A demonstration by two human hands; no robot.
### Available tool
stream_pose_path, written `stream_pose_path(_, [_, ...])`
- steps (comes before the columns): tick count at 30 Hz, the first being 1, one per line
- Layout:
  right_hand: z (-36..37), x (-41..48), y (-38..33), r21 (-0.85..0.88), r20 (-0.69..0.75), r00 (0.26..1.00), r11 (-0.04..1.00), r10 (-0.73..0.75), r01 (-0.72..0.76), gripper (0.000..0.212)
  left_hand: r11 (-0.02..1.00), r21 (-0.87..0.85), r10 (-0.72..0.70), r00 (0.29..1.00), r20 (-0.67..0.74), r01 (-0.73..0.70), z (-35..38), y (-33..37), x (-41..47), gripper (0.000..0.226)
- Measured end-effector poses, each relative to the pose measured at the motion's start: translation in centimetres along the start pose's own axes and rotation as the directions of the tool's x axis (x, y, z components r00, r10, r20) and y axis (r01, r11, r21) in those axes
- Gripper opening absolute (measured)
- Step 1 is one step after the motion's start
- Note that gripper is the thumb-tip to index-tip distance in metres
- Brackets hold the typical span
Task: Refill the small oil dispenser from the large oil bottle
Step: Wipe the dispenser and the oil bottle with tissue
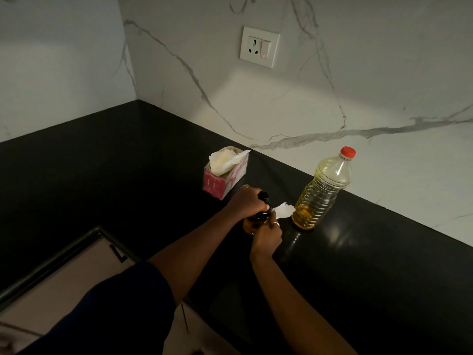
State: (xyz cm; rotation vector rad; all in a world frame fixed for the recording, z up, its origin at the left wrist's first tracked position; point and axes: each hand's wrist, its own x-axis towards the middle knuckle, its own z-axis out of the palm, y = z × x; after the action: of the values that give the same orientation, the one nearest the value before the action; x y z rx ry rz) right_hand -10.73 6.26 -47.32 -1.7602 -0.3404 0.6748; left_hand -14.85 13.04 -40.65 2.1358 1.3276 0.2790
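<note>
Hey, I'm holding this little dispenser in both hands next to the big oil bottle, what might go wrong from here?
One: the dispenser may be oily and could slip from your left hand and right hand onto the counter. Two: the bottle stands close beside the tissue you hold; a jerk might knock it over, though its cap is on.

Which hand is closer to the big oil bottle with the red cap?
Right. The right hand sits just left of the large oil bottle; the left hand, gripping the small oil dispenser, is farther off.
</note>
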Motion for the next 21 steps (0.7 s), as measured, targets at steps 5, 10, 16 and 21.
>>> stream_pose_path(5, [-0.5, 0.9, 0.9, -0.054, 0.092, 0.993, 0.996, 0.073, -0.068, 0.050, 0.996, -0.056, -0.071, 0.995, -0.070, 0.067, 0.8, -0.2, 0.4, 0.056])
stream_pose_path(10, [0.0, -0.4, 1.5, 0.023, 0.019, 0.995, 0.995, 0.098, -0.099, 0.051, 0.994, -0.030, -0.111, 0.988, -0.104, 0.108, 1.4, 0.0, 0.6, 0.064])
stream_pose_path(16, [0.4, -0.6, -0.4, 0.049, -0.001, 1.000, 0.999, -0.015, 0.015, 0.042, 0.994, 0.081, -0.062, 0.980, -0.189, 0.078, 1.4, 0.4, 0.3, 0.063])
stream_pose_path(21, [-0.5, 1.7, -1.0, 0.006, 0.139, 0.990, 1.000, 0.026, -0.027, 0.054, 0.993, 0.062, -0.091, 0.993, -0.079, 0.096, 0.0, 0.5, 0.2, 0.040])
